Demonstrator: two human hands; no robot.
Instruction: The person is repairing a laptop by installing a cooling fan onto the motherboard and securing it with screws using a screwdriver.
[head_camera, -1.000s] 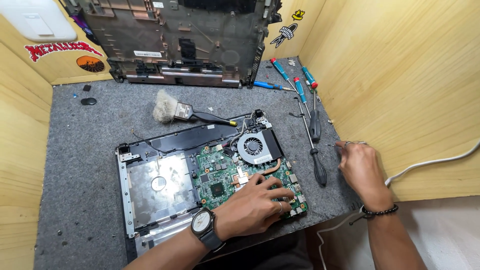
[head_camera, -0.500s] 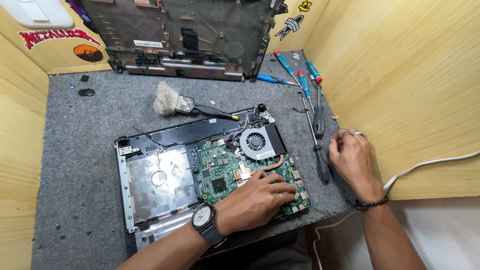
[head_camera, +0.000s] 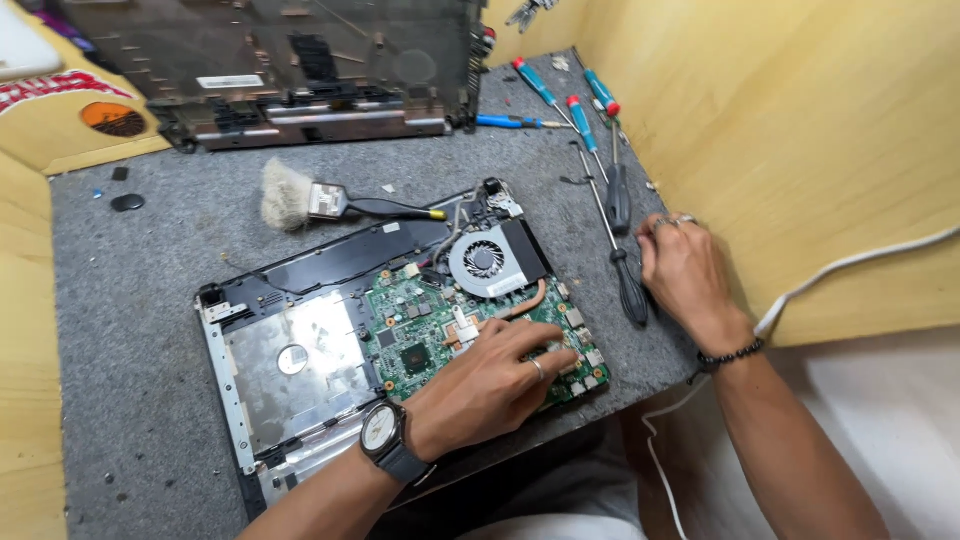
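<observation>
Grey felt covers the bench (head_camera: 120, 300) where an opened laptop base (head_camera: 300, 360) lies with its green circuit board (head_camera: 430, 330) and round fan (head_camera: 483, 259) exposed. The left hand (head_camera: 490, 385) rests flat on the board's lower right part, fingers spread and pressing, gripping nothing; it has stayed put over the last second. The right hand (head_camera: 685, 275) has slid down along the bench edge and now sits just beside the black-handled screwdriver (head_camera: 625, 275), fingers curled. It seems to touch the handle, though from this angle I cannot tell whether it has closed round it. So the board is held steady while a tool comes to hand. Further back lie three blue-handled screwdrivers (head_camera: 585, 105), a brush (head_camera: 330, 200) and the removed laptop cover (head_camera: 290, 70).
</observation>
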